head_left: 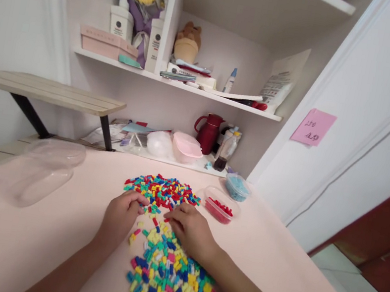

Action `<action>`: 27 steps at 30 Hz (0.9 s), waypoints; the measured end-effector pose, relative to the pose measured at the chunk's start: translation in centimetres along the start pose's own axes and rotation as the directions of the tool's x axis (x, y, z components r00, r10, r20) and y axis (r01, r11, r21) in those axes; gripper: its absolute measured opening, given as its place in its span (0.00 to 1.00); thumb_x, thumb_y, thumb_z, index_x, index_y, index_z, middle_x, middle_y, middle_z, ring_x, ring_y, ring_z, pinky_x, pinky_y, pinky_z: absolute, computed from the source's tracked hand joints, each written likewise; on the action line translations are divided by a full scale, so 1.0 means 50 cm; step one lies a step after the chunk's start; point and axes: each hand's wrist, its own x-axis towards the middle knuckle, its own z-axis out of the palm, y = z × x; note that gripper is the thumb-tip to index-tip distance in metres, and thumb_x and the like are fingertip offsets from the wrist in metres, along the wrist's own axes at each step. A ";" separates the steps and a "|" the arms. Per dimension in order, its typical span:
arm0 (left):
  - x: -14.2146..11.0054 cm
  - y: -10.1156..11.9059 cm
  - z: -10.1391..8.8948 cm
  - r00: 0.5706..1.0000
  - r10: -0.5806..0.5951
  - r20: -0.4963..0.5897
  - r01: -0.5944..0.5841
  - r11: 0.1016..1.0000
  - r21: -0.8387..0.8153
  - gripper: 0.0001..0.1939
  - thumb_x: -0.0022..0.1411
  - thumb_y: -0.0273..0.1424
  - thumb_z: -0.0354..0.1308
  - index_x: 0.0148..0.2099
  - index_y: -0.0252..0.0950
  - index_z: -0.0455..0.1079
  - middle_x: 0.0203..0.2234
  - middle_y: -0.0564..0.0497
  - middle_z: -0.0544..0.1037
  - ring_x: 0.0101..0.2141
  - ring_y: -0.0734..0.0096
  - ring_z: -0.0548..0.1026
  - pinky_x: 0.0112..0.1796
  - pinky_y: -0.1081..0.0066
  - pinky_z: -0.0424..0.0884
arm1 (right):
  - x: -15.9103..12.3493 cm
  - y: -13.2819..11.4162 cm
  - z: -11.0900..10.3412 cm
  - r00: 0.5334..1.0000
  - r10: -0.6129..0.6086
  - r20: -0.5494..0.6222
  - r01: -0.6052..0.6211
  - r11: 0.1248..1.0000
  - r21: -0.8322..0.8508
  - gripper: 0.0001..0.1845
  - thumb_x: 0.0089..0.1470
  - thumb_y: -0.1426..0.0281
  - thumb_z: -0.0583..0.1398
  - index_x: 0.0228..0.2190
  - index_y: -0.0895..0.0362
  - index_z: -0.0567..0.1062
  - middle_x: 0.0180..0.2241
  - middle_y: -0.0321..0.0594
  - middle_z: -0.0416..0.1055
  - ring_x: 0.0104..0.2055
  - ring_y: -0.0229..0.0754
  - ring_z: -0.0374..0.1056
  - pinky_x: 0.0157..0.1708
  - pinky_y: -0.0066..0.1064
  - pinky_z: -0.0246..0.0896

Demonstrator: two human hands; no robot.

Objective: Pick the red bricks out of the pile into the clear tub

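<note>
My left hand [125, 212] rests at the near left edge of a heap of small toy bricks [165, 188] in red, blue, green and yellow. Its fingers are curled together with the tips at the bricks; anything within them is hidden. Across from it, my right hand [188, 225] reaches in with bent fingers pointing down at a few loose bricks, a red one by the fingertips. Whether it grips one is too small to tell. Nearer to me spreads a larger pile of mixed bricks [171, 282], partly beneath my right forearm.
Right of the heap stands a clear tub [220, 206] of red bricks, with a tub of light-blue bricks [236, 187] behind. Clear plastic containers [41, 184] lie at the left. Along the back are a pink bowl [186, 147], a dark red jug [209, 133] and a bottle [226, 151].
</note>
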 end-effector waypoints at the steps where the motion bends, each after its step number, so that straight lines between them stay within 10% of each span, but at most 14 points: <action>1: 0.000 0.000 0.000 1.000 0.001 0.000 -0.001 1.000 -0.003 0.14 0.49 0.28 0.46 0.29 0.39 0.74 0.24 0.52 0.79 0.27 0.67 0.77 0.32 0.69 0.73 | 0.001 0.001 0.000 1.000 0.013 -0.002 -0.013 1.000 0.024 0.12 0.56 0.76 0.58 0.38 0.50 0.78 0.39 0.38 0.74 0.41 0.42 0.70 0.42 0.32 0.63; 27: 0.003 -0.003 -0.001 1.000 0.011 -0.001 -0.011 1.000 0.004 0.14 0.49 0.31 0.48 0.28 0.39 0.76 0.25 0.51 0.81 0.27 0.66 0.78 0.32 0.68 0.74 | 0.005 -0.001 -0.028 0.998 0.045 -0.038 -0.038 0.985 0.170 0.08 0.51 0.76 0.63 0.34 0.52 0.76 0.37 0.37 0.72 0.37 0.39 0.69 0.37 0.29 0.63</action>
